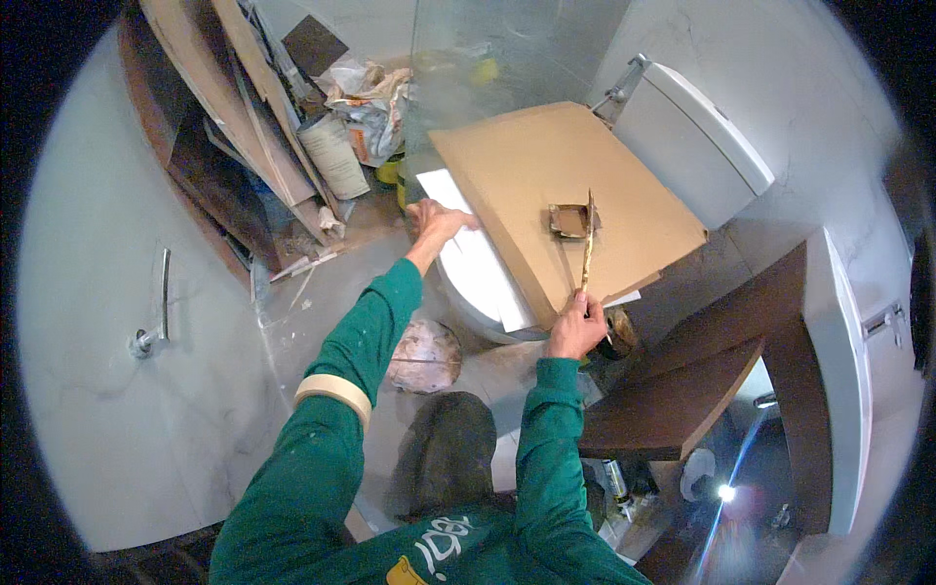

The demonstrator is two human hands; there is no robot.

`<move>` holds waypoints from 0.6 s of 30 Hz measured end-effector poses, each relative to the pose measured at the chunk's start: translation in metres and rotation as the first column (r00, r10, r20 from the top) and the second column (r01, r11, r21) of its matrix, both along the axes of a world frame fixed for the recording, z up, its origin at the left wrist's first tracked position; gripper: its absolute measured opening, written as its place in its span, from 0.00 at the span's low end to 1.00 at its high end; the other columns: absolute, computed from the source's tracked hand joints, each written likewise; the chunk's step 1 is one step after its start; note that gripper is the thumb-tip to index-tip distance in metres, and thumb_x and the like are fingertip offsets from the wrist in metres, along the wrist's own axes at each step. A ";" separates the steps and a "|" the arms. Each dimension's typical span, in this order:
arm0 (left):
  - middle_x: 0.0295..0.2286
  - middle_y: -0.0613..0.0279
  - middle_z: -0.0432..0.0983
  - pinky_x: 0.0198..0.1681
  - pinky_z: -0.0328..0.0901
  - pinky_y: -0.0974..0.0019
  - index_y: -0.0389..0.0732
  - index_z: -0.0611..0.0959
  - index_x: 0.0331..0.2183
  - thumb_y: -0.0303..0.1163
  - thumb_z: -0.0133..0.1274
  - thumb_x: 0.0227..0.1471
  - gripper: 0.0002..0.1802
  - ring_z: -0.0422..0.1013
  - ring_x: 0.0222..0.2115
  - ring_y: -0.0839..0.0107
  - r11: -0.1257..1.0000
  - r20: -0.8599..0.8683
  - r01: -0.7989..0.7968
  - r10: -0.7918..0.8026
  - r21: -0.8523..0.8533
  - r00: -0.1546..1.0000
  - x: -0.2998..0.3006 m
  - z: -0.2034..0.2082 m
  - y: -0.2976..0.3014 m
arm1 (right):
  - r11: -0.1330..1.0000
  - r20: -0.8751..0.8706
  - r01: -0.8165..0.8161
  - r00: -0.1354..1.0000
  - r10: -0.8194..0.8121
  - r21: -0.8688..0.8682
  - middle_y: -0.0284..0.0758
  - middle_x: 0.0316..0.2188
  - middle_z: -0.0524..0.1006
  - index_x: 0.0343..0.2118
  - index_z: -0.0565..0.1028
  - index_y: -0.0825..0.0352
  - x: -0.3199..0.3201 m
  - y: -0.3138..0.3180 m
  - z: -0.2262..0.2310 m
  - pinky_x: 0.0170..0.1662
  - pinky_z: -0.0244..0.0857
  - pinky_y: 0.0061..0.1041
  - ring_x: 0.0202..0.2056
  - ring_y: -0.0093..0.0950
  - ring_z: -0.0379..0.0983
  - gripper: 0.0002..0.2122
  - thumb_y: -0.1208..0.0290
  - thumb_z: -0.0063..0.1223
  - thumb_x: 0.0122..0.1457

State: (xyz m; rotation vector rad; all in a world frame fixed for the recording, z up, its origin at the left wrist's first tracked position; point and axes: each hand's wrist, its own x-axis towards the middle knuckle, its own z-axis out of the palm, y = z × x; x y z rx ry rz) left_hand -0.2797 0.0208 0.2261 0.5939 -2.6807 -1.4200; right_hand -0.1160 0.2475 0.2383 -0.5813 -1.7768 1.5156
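A large brown cardboard sheet [526, 156] lies over the toilet bowl [468, 302], in front of the cistern. Along its left side, a white sheet [478, 273] sticks out from underneath. My left hand [439, 229] grips the edge of this white sheet, its thumb reaching toward the cardboard. In my closed right hand [577, 327] is a slim gold-brown stick-like tool [587, 255], pointing away from me. The tool's far end passes beside a small square cardboard frame [568, 221] on the sheet. A ring of pale tape [334, 390] circles my left sleeve.
Boards [219, 97] lean at the far left beside a white bucket [333, 156] and crumpled bags [370, 102]. A round stained lid-like disc [424, 357] is on the floor. To the right, a brown cabinet door [673, 409] stands ajar near a bright lamp [726, 493].
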 end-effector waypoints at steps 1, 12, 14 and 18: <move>0.48 0.42 0.59 0.50 0.64 0.52 0.18 0.71 0.44 0.44 0.72 0.20 0.52 0.62 0.48 0.50 0.996 0.018 -0.074 0.073 0.040 0.997 0.006 0.004 0.001 | 1.000 0.002 0.029 1.000 -0.029 0.006 0.31 0.24 0.74 0.31 0.76 0.75 -0.001 0.002 0.002 0.31 0.61 0.23 0.27 0.21 0.65 0.08 0.75 0.52 0.61; 0.45 0.33 0.68 0.53 0.62 0.53 0.19 0.77 0.39 0.43 0.71 0.22 0.44 0.59 0.50 0.48 0.985 -0.088 -0.116 0.128 0.130 0.988 0.081 -0.013 -0.058 | 0.974 -0.032 0.171 0.984 -0.177 -0.147 0.34 0.26 0.77 0.33 0.77 0.78 0.011 0.003 0.016 0.32 0.64 0.24 0.27 0.23 0.70 0.07 0.77 0.54 0.60; 0.39 0.38 0.75 0.47 0.66 0.56 0.23 0.81 0.30 0.34 0.69 0.26 0.28 0.68 0.45 0.54 0.940 -0.164 -0.055 0.116 0.336 0.980 0.099 -0.015 -0.067 | 0.976 -0.012 0.180 0.983 -0.182 -0.125 0.36 0.27 0.78 0.34 0.77 0.79 0.013 0.003 0.013 0.33 0.65 0.24 0.28 0.24 0.71 0.08 0.77 0.54 0.60; 0.33 0.50 0.79 0.37 0.70 0.64 0.26 0.81 0.31 0.23 0.69 0.31 0.20 0.76 0.31 0.64 0.750 -0.278 -0.116 0.377 0.651 0.883 0.141 -0.017 -0.040 | 0.972 -0.056 0.208 0.975 -0.215 -0.110 0.39 0.29 0.79 0.35 0.77 0.79 0.013 0.002 0.006 0.36 0.67 0.25 0.30 0.27 0.73 0.08 0.77 0.54 0.59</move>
